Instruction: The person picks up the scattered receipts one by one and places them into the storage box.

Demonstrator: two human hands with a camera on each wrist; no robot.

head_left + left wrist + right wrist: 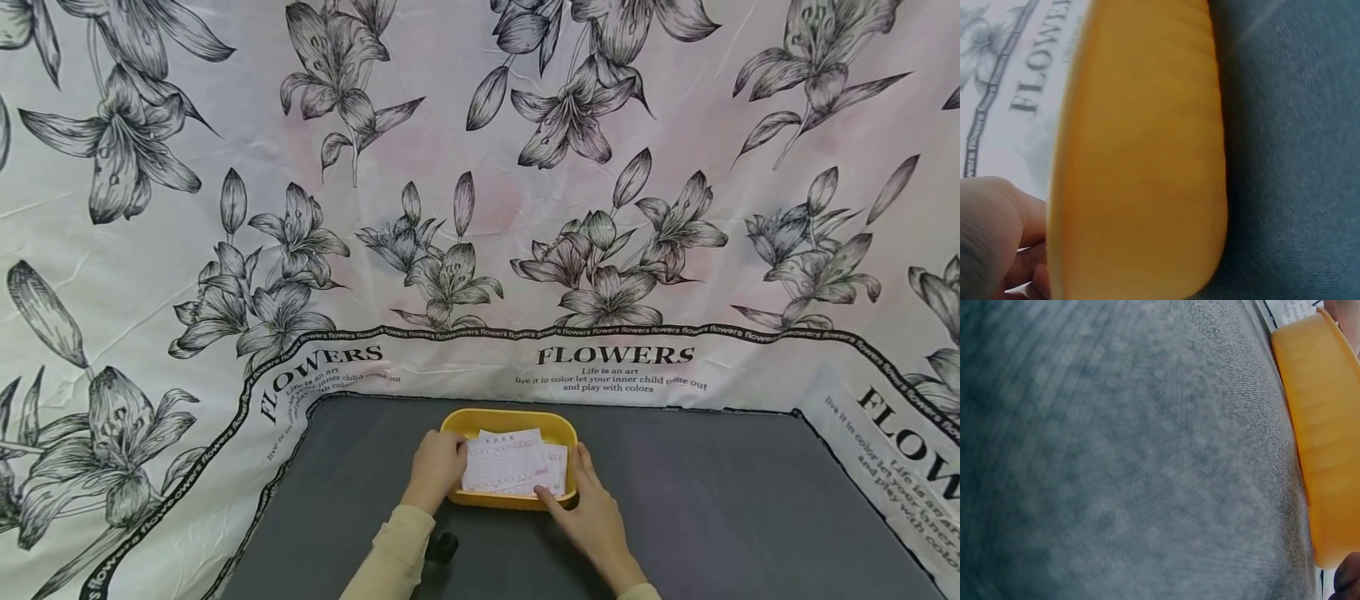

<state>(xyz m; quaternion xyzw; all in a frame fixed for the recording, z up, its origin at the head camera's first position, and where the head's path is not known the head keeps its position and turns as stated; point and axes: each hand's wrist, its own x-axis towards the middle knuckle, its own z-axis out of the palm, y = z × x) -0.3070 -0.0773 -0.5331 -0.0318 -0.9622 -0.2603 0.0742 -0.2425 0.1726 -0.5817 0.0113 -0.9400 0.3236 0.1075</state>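
Note:
A yellow plastic tray [510,502] sits on the grey cloth with several printed paper slips [504,467] overlapping inside it. At its left end, my left hand [437,468] reaches over the rim, and its curled fingers pinch the left edge of the slips. The left wrist view shows the thumb and fingers passing behind the tray's rim, which hides their tips. My right hand [596,510] grips the near right corner of the tray. Its fingers lie along the right rim, while the thumb comes over the front rim to the slips' lower edge.
A small black object [442,547] is beside the left sleeve, in front of the tray. Dark grey cloth [720,500] covers the table around it. Behind and at the sides hangs a white curtain [450,367] printed with flowers and lettering.

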